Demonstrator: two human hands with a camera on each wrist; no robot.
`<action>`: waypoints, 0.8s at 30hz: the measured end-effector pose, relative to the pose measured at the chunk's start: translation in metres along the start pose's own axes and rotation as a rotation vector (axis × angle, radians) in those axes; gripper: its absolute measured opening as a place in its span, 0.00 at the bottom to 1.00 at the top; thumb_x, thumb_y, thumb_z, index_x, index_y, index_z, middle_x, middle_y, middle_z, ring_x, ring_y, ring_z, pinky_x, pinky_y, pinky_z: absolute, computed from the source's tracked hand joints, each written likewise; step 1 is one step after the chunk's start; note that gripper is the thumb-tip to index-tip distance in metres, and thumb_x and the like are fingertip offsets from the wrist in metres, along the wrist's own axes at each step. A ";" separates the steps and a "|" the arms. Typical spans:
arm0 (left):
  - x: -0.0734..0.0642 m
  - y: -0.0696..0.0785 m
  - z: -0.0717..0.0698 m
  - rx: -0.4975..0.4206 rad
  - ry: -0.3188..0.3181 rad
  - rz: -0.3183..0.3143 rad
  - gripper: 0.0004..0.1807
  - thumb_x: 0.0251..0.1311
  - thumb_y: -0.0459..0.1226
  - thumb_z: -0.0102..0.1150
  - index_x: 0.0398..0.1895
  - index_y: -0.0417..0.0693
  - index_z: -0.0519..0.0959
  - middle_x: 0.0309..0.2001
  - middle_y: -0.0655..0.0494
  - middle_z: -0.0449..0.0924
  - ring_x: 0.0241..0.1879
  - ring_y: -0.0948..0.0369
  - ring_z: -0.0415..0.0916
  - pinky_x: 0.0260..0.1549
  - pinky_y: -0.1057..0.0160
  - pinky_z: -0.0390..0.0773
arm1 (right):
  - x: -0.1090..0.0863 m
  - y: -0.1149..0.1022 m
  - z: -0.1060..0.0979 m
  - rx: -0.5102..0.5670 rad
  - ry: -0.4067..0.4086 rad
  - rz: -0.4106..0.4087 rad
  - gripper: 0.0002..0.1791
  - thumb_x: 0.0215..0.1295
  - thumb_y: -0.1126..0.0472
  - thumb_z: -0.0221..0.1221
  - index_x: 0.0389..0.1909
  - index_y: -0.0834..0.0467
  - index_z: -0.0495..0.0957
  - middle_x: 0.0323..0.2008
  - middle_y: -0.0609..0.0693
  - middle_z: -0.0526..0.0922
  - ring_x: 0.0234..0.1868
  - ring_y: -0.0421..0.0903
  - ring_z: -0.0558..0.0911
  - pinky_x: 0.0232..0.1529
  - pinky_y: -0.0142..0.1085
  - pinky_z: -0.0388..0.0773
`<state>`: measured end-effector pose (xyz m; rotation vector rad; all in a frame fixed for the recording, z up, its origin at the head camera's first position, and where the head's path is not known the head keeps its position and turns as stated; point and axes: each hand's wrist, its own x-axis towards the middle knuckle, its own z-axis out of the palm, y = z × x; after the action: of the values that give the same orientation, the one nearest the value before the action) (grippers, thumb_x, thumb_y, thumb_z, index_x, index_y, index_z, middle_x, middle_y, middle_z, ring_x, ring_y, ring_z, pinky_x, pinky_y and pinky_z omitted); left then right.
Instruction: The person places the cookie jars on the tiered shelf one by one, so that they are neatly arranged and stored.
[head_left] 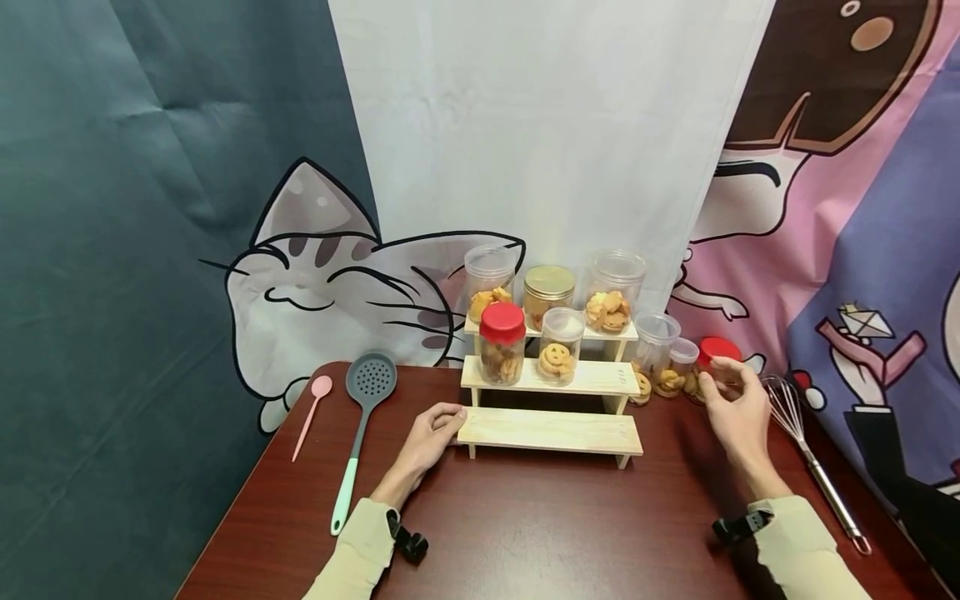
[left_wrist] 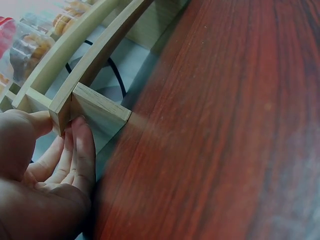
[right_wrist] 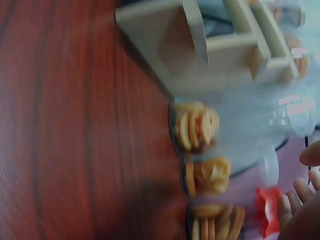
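Observation:
My left hand (head_left: 435, 433) pinches the left end of the lowest step of a three-tier wooden rack (head_left: 551, 430); in the left wrist view, thumb and fingers (left_wrist: 82, 150) lie on either side of the plank's end. To the right of the rack, my right hand (head_left: 738, 408) is beside a red-lidded jar (head_left: 718, 348) of cookies. Its fingers are loosely bent and spread, with nothing held between them. In the right wrist view, the fingers are close to the red lid (right_wrist: 269, 212); whether they touch it I cannot tell.
The middle tier carries a red-lidded jar (head_left: 502, 342) and a clear-lidded jar (head_left: 559, 346). Several jars, one gold-lidded (head_left: 549, 296), stand on top. Two clear jars (head_left: 654, 354) sit right of the rack. A slotted spatula (head_left: 367, 417), pink spoon (head_left: 311, 417) and whisk (head_left: 817, 467) lie on the table.

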<state>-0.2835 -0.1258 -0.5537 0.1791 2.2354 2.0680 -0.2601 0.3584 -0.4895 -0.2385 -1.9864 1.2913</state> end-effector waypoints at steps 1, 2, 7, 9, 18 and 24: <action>0.000 0.000 0.000 -0.005 -0.001 -0.002 0.18 0.78 0.42 0.64 0.61 0.38 0.82 0.45 0.48 0.91 0.40 0.65 0.83 0.43 0.66 0.83 | 0.004 0.003 -0.003 -0.027 0.014 -0.002 0.21 0.71 0.66 0.68 0.63 0.63 0.83 0.47 0.40 0.85 0.45 0.30 0.82 0.49 0.14 0.75; 0.000 0.000 0.001 -0.009 0.000 -0.004 0.18 0.78 0.42 0.64 0.61 0.38 0.82 0.44 0.48 0.91 0.40 0.65 0.83 0.43 0.66 0.83 | 0.008 0.005 -0.006 -0.060 0.026 -0.010 0.21 0.70 0.65 0.68 0.63 0.62 0.83 0.48 0.43 0.84 0.44 0.30 0.81 0.49 0.15 0.74; 0.000 0.002 0.001 -0.012 -0.003 0.002 0.19 0.78 0.42 0.64 0.62 0.37 0.81 0.45 0.48 0.91 0.39 0.67 0.83 0.42 0.67 0.83 | 0.027 0.011 -0.017 -0.253 0.022 -0.046 0.28 0.69 0.62 0.68 0.69 0.61 0.78 0.56 0.63 0.81 0.47 0.39 0.79 0.61 0.35 0.68; -0.001 0.003 0.001 -0.012 -0.005 0.007 0.20 0.78 0.42 0.64 0.62 0.36 0.81 0.45 0.47 0.91 0.39 0.67 0.83 0.42 0.67 0.83 | 0.034 0.013 -0.021 -0.321 -0.031 -0.033 0.32 0.69 0.59 0.68 0.73 0.62 0.74 0.60 0.68 0.78 0.54 0.52 0.79 0.65 0.50 0.65; -0.001 0.002 0.000 -0.003 0.000 0.005 0.18 0.79 0.42 0.63 0.61 0.38 0.82 0.44 0.49 0.91 0.40 0.66 0.83 0.42 0.67 0.84 | 0.052 0.028 -0.021 -0.347 -0.239 0.166 0.51 0.74 0.44 0.65 0.84 0.67 0.53 0.72 0.76 0.70 0.70 0.70 0.73 0.65 0.56 0.70; 0.000 -0.001 0.000 0.003 0.000 -0.005 0.18 0.79 0.42 0.63 0.61 0.39 0.82 0.45 0.48 0.91 0.41 0.66 0.84 0.44 0.66 0.84 | 0.050 0.037 -0.012 -0.254 -0.195 0.230 0.50 0.75 0.44 0.64 0.88 0.56 0.52 0.78 0.68 0.69 0.75 0.64 0.71 0.73 0.52 0.68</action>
<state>-0.2837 -0.1257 -0.5543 0.1731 2.2373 2.0622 -0.2962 0.4102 -0.4940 -0.4915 -2.3475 1.2371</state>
